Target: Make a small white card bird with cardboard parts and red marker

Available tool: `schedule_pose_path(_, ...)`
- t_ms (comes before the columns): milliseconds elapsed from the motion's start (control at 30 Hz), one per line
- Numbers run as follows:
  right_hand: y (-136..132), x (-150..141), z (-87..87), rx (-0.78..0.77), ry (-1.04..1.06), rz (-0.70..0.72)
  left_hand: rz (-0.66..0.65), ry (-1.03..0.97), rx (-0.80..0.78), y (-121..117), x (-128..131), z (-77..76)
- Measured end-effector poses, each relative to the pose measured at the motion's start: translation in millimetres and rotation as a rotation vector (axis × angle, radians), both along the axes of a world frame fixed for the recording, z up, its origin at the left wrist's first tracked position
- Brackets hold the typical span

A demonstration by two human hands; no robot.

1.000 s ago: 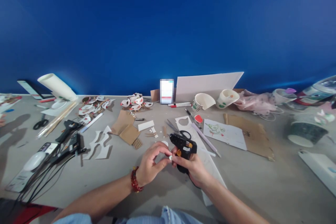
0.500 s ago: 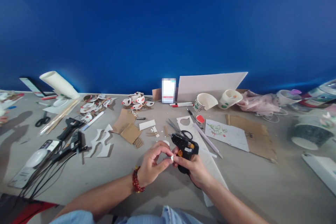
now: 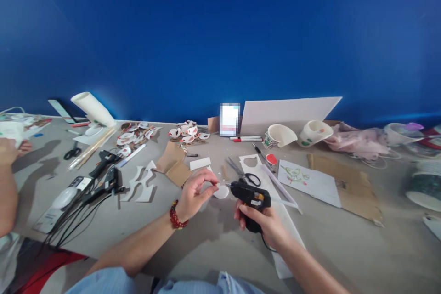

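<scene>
My right hand (image 3: 262,223) grips a black hot glue gun (image 3: 251,196), its nozzle pointing left toward my left hand. My left hand (image 3: 195,193), with a red bead bracelet at the wrist, pinches a tiny white piece between thumb and forefinger just above a small white disc (image 3: 221,191) lying on the grey table (image 3: 213,248). The two hands are a short way apart. A long white card strip (image 3: 275,220) lies under my right hand.
Scissors (image 3: 248,176), cardboard pieces (image 3: 172,167), white cut-outs (image 3: 139,186), a drawing sheet (image 3: 308,179), paper cups (image 3: 279,135) and more glue guns (image 3: 103,179) litter the table. Another person's arm (image 3: 8,183) is at the far left. A blue wall rises behind.
My hands have come apart: the left rose and moved left with its small piece, the glue gun drew back to the right. The view shifted, bringing another person's arm into sight.
</scene>
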State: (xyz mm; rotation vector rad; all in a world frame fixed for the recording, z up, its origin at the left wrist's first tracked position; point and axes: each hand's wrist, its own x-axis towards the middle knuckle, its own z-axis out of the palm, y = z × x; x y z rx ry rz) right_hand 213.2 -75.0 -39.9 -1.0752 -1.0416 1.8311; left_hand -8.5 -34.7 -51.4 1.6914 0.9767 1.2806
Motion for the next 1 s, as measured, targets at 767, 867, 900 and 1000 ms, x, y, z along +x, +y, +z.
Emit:
schedule_pose_path(767, 0.0, -0.1, -2.9, 0.047, -0.312, -0.025, -0.045, 0.172, 0.164, -4.5, -0.3, 12.2)
schedule_pose_path(867, -0.2, -0.4, -1.0, 0.042, -0.359, -0.022, -0.049, 0.175, 0.172, -4.3, -0.3, 12.1)
schedule_pose_path(900, -0.4, -0.5, -1.2, 0.042, -0.374, -0.023, -0.051, 0.175, 0.173, -4.3, -0.3, 12.2)
schedule_pose_path(1000, -1.3, -0.2, -4.5, 0.058, -0.404, -0.021, -0.06, 0.173, 0.174, -4.7, -0.4, 12.6)
